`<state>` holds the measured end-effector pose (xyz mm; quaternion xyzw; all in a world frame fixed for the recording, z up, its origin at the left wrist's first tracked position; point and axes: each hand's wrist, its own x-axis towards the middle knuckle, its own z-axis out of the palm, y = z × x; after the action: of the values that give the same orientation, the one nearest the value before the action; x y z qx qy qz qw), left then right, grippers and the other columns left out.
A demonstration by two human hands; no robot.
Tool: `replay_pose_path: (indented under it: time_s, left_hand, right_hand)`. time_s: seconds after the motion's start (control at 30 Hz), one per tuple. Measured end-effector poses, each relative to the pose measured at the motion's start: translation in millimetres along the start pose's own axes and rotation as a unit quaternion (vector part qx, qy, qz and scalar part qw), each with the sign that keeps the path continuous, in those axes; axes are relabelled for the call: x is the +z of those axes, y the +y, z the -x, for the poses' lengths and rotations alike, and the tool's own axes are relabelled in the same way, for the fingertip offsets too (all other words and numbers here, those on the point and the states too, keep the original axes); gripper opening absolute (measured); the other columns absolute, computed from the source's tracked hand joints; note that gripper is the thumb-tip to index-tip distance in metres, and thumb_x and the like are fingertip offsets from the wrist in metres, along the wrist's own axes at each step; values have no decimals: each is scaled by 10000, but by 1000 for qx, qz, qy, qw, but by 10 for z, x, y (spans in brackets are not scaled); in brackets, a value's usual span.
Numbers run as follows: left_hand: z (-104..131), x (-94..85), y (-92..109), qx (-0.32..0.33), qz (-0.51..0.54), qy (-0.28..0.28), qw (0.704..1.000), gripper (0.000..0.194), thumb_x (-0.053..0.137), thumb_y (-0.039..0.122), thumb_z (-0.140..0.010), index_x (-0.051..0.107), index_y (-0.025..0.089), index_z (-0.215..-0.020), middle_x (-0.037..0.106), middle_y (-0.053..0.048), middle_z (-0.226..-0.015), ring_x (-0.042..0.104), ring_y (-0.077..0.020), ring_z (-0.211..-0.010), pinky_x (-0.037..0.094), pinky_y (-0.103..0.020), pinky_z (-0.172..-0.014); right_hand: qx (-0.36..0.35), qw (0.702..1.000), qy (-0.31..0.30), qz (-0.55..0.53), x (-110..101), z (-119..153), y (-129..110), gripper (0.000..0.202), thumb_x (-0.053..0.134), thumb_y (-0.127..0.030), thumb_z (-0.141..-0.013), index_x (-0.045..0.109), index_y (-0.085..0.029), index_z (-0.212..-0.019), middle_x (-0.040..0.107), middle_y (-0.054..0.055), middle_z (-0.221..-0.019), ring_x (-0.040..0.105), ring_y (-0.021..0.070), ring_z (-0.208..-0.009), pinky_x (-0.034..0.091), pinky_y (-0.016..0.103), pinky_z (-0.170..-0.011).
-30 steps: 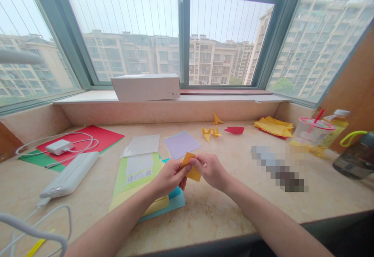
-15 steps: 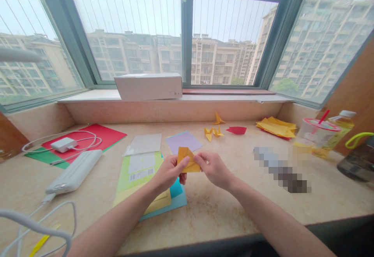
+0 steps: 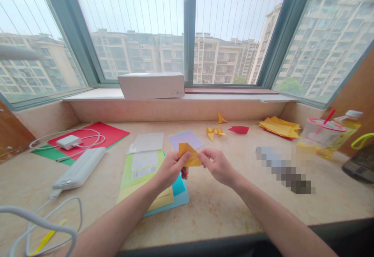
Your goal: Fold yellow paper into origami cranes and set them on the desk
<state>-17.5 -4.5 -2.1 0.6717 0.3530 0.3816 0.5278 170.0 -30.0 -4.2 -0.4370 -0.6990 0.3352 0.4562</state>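
A small folded yellow paper (image 3: 190, 158) is held up above the counter between my hands. My left hand (image 3: 174, 165) grips its left side, thumb on the front and fingers behind. At the paper's right corner, my right hand (image 3: 215, 164) pinches the edge between thumb and fingertips. Beneath my left hand and forearm lie a green packet (image 3: 143, 168) and light blue sheets (image 3: 182, 199). A purple sheet (image 3: 187, 140) sits just behind the held paper. Farther back are yellow folded shapes (image 3: 215, 133) and a red folded piece (image 3: 239, 130).
Left: a white power bank (image 3: 80, 168), charger (image 3: 69, 142) and cables, beside red paper (image 3: 112, 136). Right: yellow papers (image 3: 279, 126), a lidded cup (image 3: 323, 132), a bottle (image 3: 350, 124) and a dark container (image 3: 360, 163). A white box (image 3: 151, 86) rests on the sill.
The view has shifted slightly, so the counter items appear a little farther right. The yellow paper is tilted a bit differently, still in both hands.
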Motion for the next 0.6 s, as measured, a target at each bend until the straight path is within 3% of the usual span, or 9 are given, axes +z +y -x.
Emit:
replay_pose_path:
  time_s: [0.3,0.6]
  left_hand:
    - [6,-12,-6,6,15,1,1000,527,547,602,-852,561,154,-575,555,-1,-420,517,-105,-351,358,-199,-376]
    - [34,-5,31,4,9,5,1000,531,524,565,-888,542,149,-559,557,-13,-414,516,-101,-350,365,-198,-384]
  right_hand:
    - [-10,1000,-24,-10,-5,-12,32,443,423,-461,-962,505,-190,-622,502,-7,-593,469,133,-583,369,260,-561]
    - [-7,1000,6,-27,29,2,10,372,511,-443,-923,638,-164,-711,508,-12,-609,451,125,-581,350,253,-545]
